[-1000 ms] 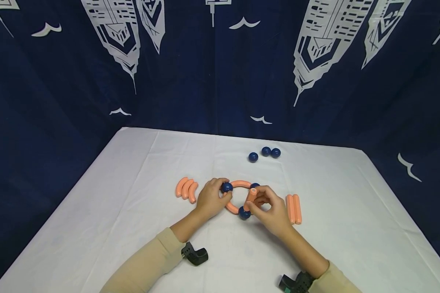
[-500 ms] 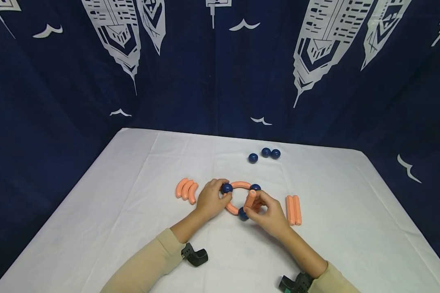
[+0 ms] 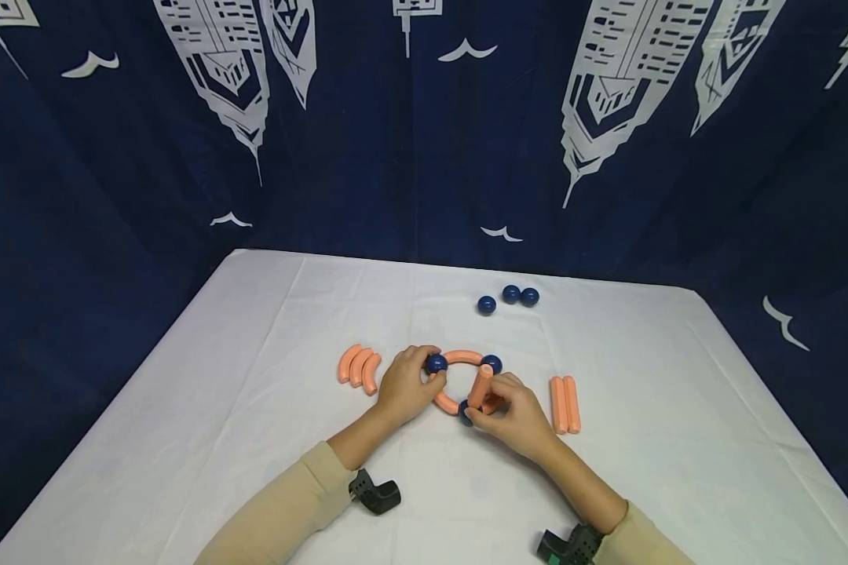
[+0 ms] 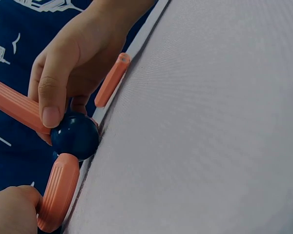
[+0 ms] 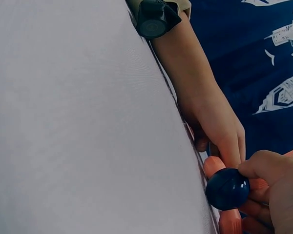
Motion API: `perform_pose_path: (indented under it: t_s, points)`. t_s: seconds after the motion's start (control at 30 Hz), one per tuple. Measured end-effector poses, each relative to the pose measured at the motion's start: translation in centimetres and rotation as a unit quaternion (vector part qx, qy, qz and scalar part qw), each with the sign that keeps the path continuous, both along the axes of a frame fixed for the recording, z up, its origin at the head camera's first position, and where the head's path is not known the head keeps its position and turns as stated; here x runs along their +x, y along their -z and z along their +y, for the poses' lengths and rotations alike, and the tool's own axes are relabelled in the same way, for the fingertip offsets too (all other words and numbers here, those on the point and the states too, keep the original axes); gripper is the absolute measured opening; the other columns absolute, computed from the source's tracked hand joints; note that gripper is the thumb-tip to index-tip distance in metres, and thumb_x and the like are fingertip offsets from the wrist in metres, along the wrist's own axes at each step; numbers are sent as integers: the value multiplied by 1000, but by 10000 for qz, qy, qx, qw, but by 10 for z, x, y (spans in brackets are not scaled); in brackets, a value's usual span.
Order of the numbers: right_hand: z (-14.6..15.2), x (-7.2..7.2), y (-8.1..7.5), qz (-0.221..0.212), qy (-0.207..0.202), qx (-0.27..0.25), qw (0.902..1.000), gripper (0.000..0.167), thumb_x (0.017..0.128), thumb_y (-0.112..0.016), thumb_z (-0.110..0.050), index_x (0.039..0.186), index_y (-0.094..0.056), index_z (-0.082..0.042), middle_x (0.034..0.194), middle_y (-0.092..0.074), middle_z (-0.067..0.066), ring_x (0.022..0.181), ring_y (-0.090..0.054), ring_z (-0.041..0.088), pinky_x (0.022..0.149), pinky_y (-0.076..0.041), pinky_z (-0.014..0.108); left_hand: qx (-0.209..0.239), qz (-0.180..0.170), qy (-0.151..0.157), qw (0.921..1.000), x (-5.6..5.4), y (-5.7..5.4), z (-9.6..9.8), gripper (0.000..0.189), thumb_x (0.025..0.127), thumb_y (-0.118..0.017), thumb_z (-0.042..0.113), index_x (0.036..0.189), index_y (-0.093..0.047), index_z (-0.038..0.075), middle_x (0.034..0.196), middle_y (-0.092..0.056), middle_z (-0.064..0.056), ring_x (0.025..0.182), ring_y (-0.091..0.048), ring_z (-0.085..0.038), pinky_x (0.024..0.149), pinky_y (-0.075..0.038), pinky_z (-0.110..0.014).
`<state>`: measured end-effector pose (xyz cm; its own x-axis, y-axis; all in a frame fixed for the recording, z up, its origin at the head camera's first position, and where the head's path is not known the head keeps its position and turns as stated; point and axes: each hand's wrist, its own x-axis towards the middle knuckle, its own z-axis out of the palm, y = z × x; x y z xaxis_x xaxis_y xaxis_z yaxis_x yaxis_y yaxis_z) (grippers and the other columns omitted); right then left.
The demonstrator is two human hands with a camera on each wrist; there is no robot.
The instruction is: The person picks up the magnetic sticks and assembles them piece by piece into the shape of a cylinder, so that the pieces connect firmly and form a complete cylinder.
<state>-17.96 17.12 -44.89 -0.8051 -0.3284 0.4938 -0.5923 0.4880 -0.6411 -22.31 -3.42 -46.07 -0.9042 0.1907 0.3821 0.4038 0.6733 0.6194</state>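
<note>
Orange curved sticks and blue balls form a ring on the table. My left hand (image 3: 408,384) grips the left ball (image 3: 436,363) of the ring, where the back curved stick (image 3: 462,356) and front-left curved stick (image 3: 445,402) meet. My right hand (image 3: 523,420) pinches the lower end of a straight orange stick (image 3: 480,386), which rises steeply from the front ball (image 3: 465,413). In the left wrist view, the thumb lies right where this straight stick (image 4: 14,105) meets the blue ball (image 4: 75,135). Another ball (image 3: 493,363) sits at the ring's back right.
Several blue balls (image 3: 487,305) lie farther back on the white-covered table (image 3: 297,314). Three curved orange sticks (image 3: 359,366) lie left of the ring, and two straight orange sticks (image 3: 565,405) lie right of it. A dark blue printed cloth (image 3: 367,157) hangs behind.
My right thumb has slid down toward the front ball, and the right hand has shifted slightly left. The straight stick's top has come a little lower. My left hand stays in place.
</note>
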Motion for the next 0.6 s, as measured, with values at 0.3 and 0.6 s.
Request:
perform_pose_path:
  t_s: [0.3, 0.6]
  points:
    - [-2, -1, -2, -149, -27, -68, 9999, 19, 75, -83, -12, 83, -67, -18, 80, -59, -13, 76, -52, 16, 65, -45, 28, 16, -21, -16, 10000, 0, -3, -3, 36, 85, -65, 23, 119, -65, 8, 106, -64, -8, 98, -59, -25, 81, -49, -41]
    - [22, -7, -14, -636, -656, -254, 9955, 28, 75, -73, 4, 97, -69, -11, 94, -65, 1, 83, -54, 22, 69, -42, 32, 367, -518, -194, 9978, 7, -10, 3, 51, 89, -62, 27, 132, -54, 1, 107, -60, -11, 94, -59, -24, 77, -49, -39]
